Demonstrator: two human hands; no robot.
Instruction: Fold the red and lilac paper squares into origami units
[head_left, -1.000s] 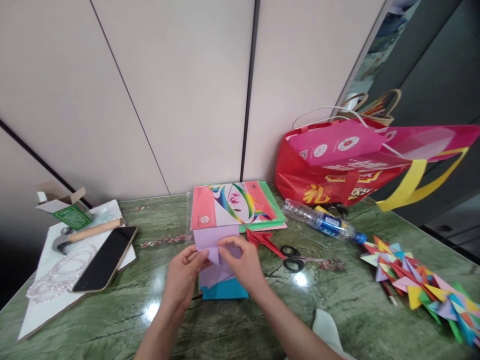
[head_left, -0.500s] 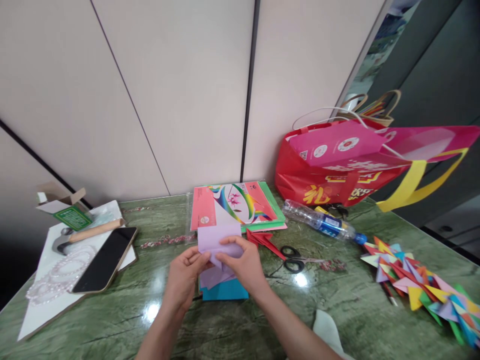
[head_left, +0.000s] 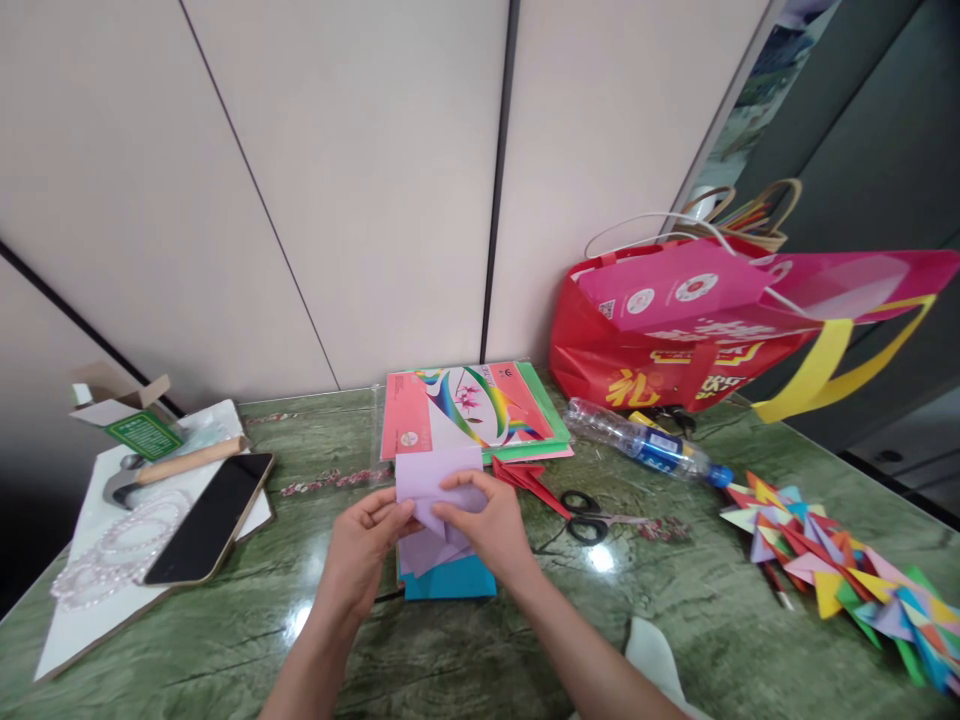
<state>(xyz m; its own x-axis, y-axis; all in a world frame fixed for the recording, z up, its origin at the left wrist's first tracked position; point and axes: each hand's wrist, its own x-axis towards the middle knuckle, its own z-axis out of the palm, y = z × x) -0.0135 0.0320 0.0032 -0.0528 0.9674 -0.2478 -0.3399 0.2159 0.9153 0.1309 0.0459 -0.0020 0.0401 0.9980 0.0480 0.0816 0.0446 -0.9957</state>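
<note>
Between my two hands is a sheet of purple paper, partly folded, with its upper part standing up and a crease near the thumbs. My left hand pinches its left edge between thumb and fingers. On the other side, my right hand grips the right part, thumb in front. Below the paper lies a blue paper, partly covered by the purple one. Just right of my right hand are a folded red paper piece and black-handled scissors.
A pack of coloured paper lies behind the hands. At the left are a phone, a hammer, a small green box and a beaded string. Rightward are a plastic bottle, a red bag and folded colourful paper pieces.
My left hand has shifted very slightly left along the paper's edge. The paper and my right hand look almost the same.
</note>
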